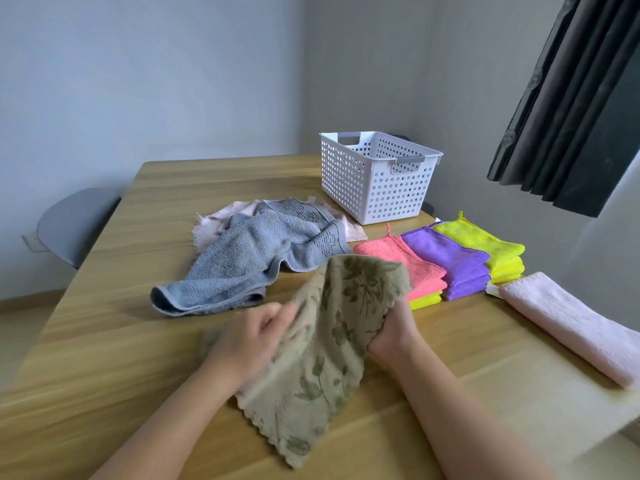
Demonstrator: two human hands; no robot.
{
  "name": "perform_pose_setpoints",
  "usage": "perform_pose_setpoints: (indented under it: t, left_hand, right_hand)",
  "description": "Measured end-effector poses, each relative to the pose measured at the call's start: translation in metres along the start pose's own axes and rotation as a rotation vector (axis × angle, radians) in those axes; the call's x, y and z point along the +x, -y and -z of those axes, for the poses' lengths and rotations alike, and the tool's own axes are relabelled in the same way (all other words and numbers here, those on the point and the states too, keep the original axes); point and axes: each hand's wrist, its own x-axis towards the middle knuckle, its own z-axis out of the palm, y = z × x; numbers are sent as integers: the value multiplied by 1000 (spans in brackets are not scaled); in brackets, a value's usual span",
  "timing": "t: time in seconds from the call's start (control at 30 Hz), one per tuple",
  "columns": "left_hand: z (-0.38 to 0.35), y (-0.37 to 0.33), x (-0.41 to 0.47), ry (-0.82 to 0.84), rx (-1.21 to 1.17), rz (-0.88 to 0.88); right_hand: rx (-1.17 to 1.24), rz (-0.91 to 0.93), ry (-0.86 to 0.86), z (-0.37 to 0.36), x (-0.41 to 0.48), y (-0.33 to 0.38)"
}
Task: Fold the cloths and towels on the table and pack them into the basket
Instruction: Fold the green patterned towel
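An olive-green flowered cloth [322, 344] with a scalloped edge hangs between my hands above the wooden table [104, 341]. My left hand [246, 336] pinches its left edge. My right hand [393, 332] grips its upper right part, fingers hidden in the fabric. Beyond it a grey-blue towel [249, 258] lies crumpled over a pale pink cloth [214, 221]. Folded pink [398, 256], purple [453, 258] and yellow-green [485, 242] cloths sit in stacks to the right. A folded pale pink towel [571, 323] lies at the right edge. The white perforated basket [374, 181] stands at the back.
A grey chair [74, 223] stands by the table's far left side. Dark curtains [575, 98] hang at the upper right. A pale cream cloth or mat [554, 407] covers the table's near right corner.
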Motion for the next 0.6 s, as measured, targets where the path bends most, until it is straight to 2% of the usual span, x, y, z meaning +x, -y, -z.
perform_pose_setpoints:
  t: [0.07,0.1,0.13,0.27,0.3,0.37,0.47,0.6]
  left_hand:
    - [6,-6,3,157,-469,309]
    - [9,-6,3,272,-641,438]
    - [13,-8,1,377,-748,492]
    - [21,-20,-11,533,-849,551]
    - [23,-23,-14,524,-868,547]
    - [24,-23,-6,403,-918,554]
    - [24,-16,-1,178,-997,418]
    - [31,-17,7,-43,-1273,441]
  right_hand:
    - [0,-53,80,-3,1,-1]
    - [-1,-75,130,-5,0,-1]
    - [0,-89,173,-7,-1,-4]
    - [4,-113,180,-9,-2,-7]
    - [2,-116,162,-8,0,-7]
    - [-22,-118,166,-5,1,-7]
    - [-73,-152,197,-5,1,-5]
    - [-150,-277,160,8,10,-4]
